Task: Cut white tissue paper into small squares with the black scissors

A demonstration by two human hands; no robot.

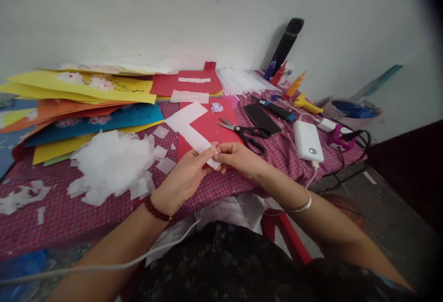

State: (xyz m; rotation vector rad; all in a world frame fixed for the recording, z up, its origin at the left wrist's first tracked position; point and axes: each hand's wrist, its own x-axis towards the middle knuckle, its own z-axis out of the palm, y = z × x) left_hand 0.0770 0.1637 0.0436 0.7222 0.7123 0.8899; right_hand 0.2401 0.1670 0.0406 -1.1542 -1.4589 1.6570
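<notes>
Between my two hands is the near end of a white paper strip [197, 138], above the table's front edge. My left hand [189, 170] pinches the strip with thumb and fingers. From the other side my right hand [237, 158] closes on the same end, its fingertips partly hidden. Another white strip [188, 116] lies crosswise at the far end of the held one. Beneath them is a red sheet [216, 131], bearing a small purple-and-white crumpled paper flower [217, 107]. Black-handled scissors [247, 132] rest partly open just beyond my right hand.
Left of my hands lies a heap of white paper squares [110, 166], with stacked coloured sheets [100, 117] behind. To the right are a phone [262, 118], a cutter knife [277, 108], a white power bank [308, 140] with cables, a glue gun [308, 104] and paint bottles [296, 84].
</notes>
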